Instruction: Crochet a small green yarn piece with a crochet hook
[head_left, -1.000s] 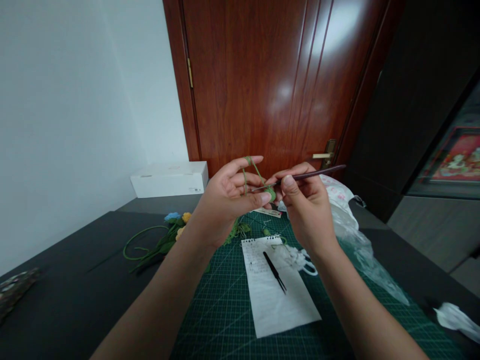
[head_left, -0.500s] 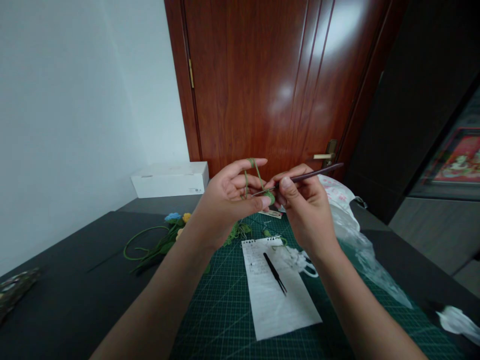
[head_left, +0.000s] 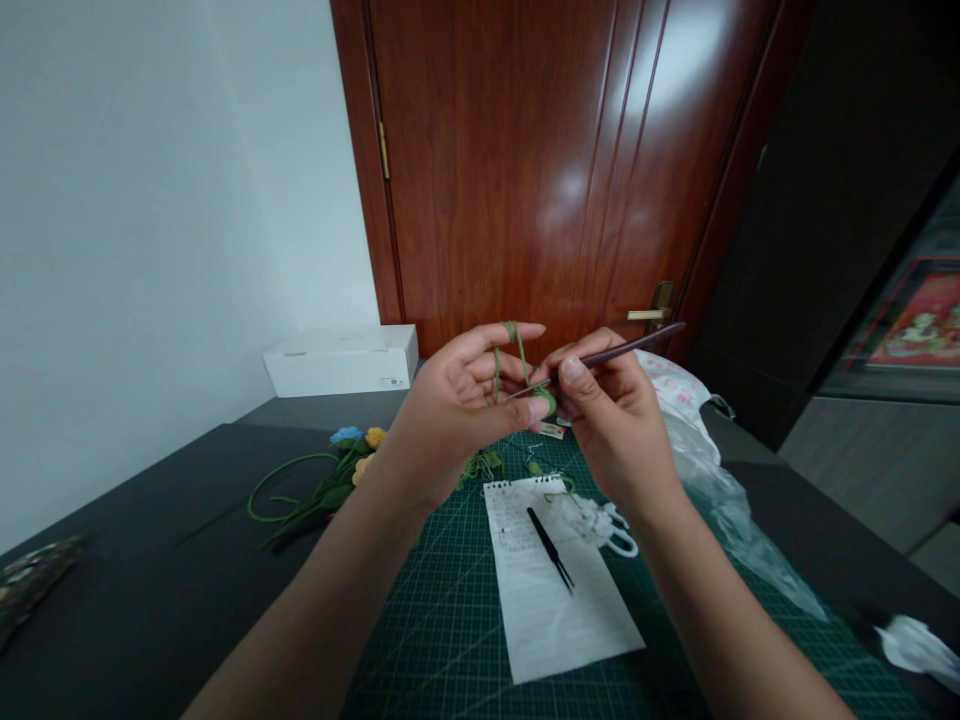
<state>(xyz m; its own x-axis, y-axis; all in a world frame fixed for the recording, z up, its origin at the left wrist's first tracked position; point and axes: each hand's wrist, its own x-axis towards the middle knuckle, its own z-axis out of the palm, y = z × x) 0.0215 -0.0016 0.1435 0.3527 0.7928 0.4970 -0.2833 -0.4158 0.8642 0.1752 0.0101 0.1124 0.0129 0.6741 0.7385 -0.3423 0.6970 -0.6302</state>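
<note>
Left hand [head_left: 469, 390] pinching small green crocheted piece [head_left: 543, 400], right hand [head_left: 611, 410] gripping dark-handled crochet hook [head_left: 626, 347], notepaper [head_left: 566, 590] below

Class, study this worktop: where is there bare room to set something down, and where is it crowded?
Bare: the dark tabletop between patterned packet and left forearm; the green mat between that forearm and the paper. Crowded: the paper's far half, under tweezers and white fluff, and the mat beyond, with green yarn.

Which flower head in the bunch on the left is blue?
The blue flower is the one at the far end, just left of the deep yellow flower; the paler yellow flower lies nearer the camera.
</note>
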